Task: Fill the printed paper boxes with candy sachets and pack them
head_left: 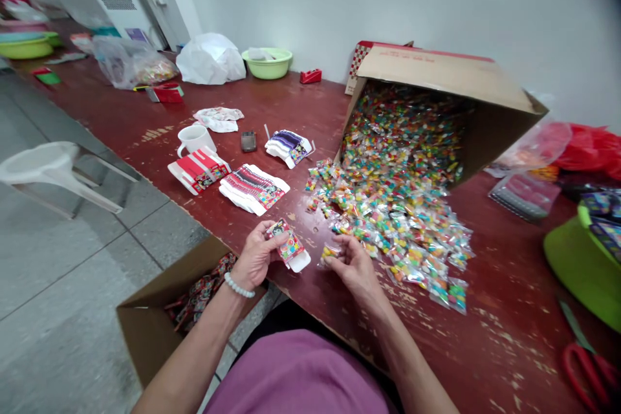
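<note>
My left hand grips a small printed candy box, red with colourful dots; its white end flap stands open toward the right. Between the thumb and fingers of my right hand is a small clear candy packet with yellow pieces in it. The packet and the box are a short gap apart. Just beyond my right hand, a heap of candy packets spills from a tipped cardboard carton. Flattened printed boxes lie in a fanned stack past my left hand.
Red box flats, purple box flats and a white mug stand farther back. Below the table edge is an open carton holding printed boxes. Red-handled scissors and a green basin are at right; a white stool is left.
</note>
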The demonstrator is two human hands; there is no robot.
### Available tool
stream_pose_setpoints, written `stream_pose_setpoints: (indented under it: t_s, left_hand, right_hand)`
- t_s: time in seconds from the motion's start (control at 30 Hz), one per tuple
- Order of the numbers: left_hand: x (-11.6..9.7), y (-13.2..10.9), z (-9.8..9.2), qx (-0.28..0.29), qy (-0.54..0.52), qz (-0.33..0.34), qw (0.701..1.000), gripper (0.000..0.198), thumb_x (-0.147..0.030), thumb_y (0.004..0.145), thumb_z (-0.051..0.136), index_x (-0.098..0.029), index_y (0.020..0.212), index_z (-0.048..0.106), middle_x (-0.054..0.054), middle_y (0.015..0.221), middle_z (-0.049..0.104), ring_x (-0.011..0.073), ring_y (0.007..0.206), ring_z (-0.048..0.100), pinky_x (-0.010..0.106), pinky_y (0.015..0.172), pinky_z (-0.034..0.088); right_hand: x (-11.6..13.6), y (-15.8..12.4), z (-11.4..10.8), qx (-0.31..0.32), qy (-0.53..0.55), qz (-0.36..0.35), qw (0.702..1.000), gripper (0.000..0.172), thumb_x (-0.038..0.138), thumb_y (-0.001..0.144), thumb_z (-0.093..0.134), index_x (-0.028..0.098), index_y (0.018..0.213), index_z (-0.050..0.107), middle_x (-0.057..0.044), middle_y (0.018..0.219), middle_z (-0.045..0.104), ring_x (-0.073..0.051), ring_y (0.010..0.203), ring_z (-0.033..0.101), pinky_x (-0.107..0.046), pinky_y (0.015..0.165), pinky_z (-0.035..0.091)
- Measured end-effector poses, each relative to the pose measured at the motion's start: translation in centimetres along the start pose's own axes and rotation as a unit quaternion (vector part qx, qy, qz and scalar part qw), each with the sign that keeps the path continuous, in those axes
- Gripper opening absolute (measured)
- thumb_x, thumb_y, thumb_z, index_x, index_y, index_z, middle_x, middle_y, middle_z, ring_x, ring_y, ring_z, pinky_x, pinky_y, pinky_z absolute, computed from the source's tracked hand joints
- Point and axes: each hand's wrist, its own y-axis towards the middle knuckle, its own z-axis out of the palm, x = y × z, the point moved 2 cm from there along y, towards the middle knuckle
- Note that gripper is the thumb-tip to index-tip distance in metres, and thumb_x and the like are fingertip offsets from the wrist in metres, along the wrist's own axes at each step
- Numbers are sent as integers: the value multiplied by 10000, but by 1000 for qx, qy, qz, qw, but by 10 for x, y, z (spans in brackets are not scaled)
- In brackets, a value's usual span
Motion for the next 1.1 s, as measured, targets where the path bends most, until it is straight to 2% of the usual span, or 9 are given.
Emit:
stream_pose_setpoints:
  t_s: [0.07,0.13,0.2,0.43,0.6,0.73,0.93,1.03,1.1]
  left_hand:
    - [-1,-3,1,5,-4,-14,1000,554,-177,562,893,-191,986,537,-19,833,671,148,658,667,307,592,598]
    - [0,-6,4,22,-15,-37,999,597,-142,583,877,-207,1062,525,-11,847,676,157,668,675,316,586,604]
    - [4,-11,8,41,-35,-63,997,582,-132,628,852,-204,1103,523,8,858,684,169,704,688,328,615,612]
    - [28,-33,16,83,-36,-112,990,372,-221,721,816,-191,922,505,26,905,693,169,741,698,294,614,592]
    - [33,-46,25,230,4,-165,959,475,-193,657,849,-183,1007,529,47,907,685,209,703,720,250,549,549]
    - [36,-51,37,315,38,-178,931,544,-185,646,849,-141,1120,588,34,839,658,160,646,695,207,552,530]
    - [36,-52,43,295,17,-133,946,512,-261,774,758,-199,1232,539,37,902,678,139,591,677,241,571,538]
    - [32,-51,44,256,2,-138,957,419,-343,815,712,-194,1174,558,38,854,689,156,525,660,250,483,519]
    - [29,-50,45,226,-31,-167,959,400,-483,871,602,-157,1102,593,62,813,701,182,491,656,279,446,516]
  right_hand:
    - [8,-8,0,-10,146,50,988,459,348,799,641,198,1221,546,18,806,592,-125,597,541,-241,524,443]
    - [15,-14,0,-26,263,79,961,429,384,787,686,198,1156,573,25,788,571,-109,578,503,-233,513,428]
    - [20,-19,1,-48,289,69,954,348,399,793,702,196,1055,597,25,773,562,-108,593,489,-231,529,422]
    - [20,-17,-7,-96,182,-2,979,233,408,830,675,199,921,627,0,774,592,-151,688,536,-266,647,460]
    - [31,-16,-18,-73,79,-35,994,283,351,832,665,207,1072,625,16,745,609,-150,652,550,-260,617,447]
    - [42,-19,-22,-26,-19,-82,996,238,279,901,568,219,1119,642,-9,821,654,-166,725,603,-290,690,465]
    - [45,-23,-25,6,-55,-192,980,201,253,941,529,259,992,723,-55,969,609,-205,931,592,-342,833,476]
    - [41,-26,-27,-42,-16,-173,984,238,290,938,554,270,1149,660,-68,1131,583,-218,1054,560,-365,916,460]
    - [38,-30,-26,-81,11,-138,987,253,306,913,599,260,1160,622,-66,1160,578,-212,1028,562,-354,886,472]
